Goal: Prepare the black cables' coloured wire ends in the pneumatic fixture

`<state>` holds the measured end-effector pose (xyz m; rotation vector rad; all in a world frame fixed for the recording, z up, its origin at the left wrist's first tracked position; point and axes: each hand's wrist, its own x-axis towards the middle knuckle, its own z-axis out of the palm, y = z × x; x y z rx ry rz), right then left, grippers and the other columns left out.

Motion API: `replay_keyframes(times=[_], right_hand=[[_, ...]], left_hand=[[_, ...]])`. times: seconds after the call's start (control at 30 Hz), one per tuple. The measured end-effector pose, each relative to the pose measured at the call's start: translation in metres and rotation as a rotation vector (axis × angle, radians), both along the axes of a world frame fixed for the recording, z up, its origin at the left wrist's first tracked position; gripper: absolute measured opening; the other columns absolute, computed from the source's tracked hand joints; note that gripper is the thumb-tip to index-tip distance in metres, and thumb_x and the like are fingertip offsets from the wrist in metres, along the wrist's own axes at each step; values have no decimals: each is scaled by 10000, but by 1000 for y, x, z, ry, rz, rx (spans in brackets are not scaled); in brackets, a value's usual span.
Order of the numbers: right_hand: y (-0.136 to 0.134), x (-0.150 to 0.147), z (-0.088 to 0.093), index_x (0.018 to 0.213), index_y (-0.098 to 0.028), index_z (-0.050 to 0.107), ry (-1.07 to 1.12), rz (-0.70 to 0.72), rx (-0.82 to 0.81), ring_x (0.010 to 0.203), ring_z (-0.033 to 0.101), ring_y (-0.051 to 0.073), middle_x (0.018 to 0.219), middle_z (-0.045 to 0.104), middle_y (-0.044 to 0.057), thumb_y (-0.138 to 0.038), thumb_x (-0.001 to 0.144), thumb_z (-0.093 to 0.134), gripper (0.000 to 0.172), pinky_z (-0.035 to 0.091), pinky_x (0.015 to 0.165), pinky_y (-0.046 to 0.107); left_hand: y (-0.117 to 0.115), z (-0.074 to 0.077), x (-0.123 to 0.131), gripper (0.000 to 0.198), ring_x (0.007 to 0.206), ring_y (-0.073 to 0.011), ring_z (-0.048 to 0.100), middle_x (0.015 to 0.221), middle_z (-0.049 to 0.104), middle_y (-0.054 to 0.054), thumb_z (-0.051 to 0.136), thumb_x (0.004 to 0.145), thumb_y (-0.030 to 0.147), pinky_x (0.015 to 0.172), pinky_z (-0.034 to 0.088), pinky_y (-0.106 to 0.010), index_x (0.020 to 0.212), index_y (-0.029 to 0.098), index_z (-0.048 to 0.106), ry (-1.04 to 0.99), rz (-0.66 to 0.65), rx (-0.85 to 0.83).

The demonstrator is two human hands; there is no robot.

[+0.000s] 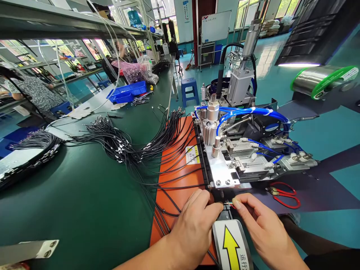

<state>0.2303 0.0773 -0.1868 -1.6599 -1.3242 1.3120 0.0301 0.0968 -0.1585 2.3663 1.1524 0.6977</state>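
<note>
My left hand (194,217) is closed at the front of the machine, its thumb and finger pressed where thin coloured wires (229,203) come out; the cable inside its grip is mostly hidden. The fingers of my right hand (261,221) pinch the other end of those wires, just right of the left fingertips. Both hands are over a small dark fixture (225,215), behind a white plate with a yellow arrow (231,243). The metal machine (219,165) with blue air hoses (261,111) stands just beyond.
Black cables (120,146) lie bundled across the green table (84,210) and an orange mat (180,180). Red-handled cutters (285,195) lie at right, below a solder wire spool (323,80). Blue bins (126,92) and a blue stool (189,90) are farther back. Other people sit at left.
</note>
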Motion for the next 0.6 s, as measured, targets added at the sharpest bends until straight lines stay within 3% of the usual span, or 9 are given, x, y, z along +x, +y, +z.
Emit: replay_keyframes(times=[0.23, 0.4, 0.6], right_hand=[[0, 1, -4, 1090, -226, 613, 23, -11, -35, 799, 579, 173, 874, 641, 8, -690, 944, 477, 505, 491, 716, 255], [-11, 8, -7, 1204, -247, 598, 94, -76, -132, 1005, 627, 204, 1135, 679, 30, -690, 895, 576, 541, 505, 859, 239], [-12, 5, 0, 1081, -208, 659, 140, -34, -160, 848, 644, 196, 925, 700, 37, -679, 869, 614, 518, 535, 718, 227]], left_hand=[[-2, -4, 0, 242, 829, -210, 506, 901, 544, -89, 491, 932, 61, 703, 473, -321, 1060, 149, 677, 0, -15, 46], [-1, -5, 1, 253, 812, -206, 499, 882, 537, -83, 481, 935, 61, 691, 461, -312, 1066, 154, 677, 13, -9, 68], [-1, -7, 0, 213, 808, -205, 484, 880, 523, -79, 486, 948, 91, 679, 450, -308, 1026, 156, 673, 24, -8, 61]])
